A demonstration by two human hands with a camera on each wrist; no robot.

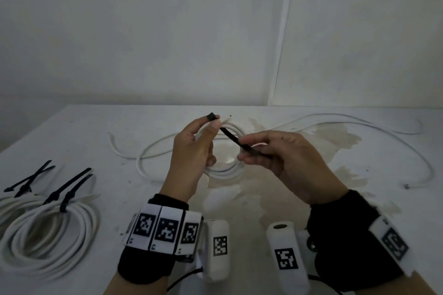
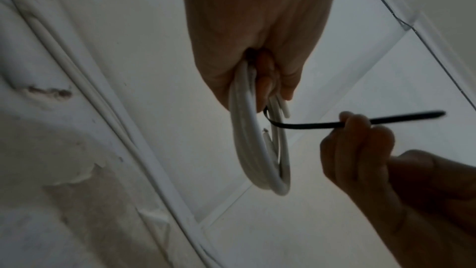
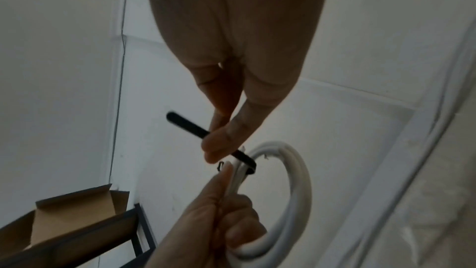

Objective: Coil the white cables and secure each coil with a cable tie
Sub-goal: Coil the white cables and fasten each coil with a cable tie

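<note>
My left hand [image 1: 199, 141] grips a small coil of white cable [image 1: 227, 170] above the table, fingers curled round its top strands; the same coil [image 2: 257, 150] hangs below the palm in the left wrist view. A black cable tie [image 1: 233, 138] wraps round the coil's strands, its head [image 1: 212, 116] sticking up by my left fingertips. My right hand [image 1: 259, 151] pinches the tie's tail between thumb and fingers; that tail [image 2: 309, 125] runs out sideways to the pinching fingers [image 2: 355, 123]. In the right wrist view the tie [image 3: 188, 122] crosses the coil [image 3: 296, 162].
Two finished coils [image 1: 48, 230] bound with black ties lie at the table's front left. Loose white cable [image 1: 359, 124] snakes across the back and right of the table [image 1: 287, 199], another loose loop [image 1: 148, 151] behind my hands. A cardboard box [image 3: 72, 211] sits on a dark shelf.
</note>
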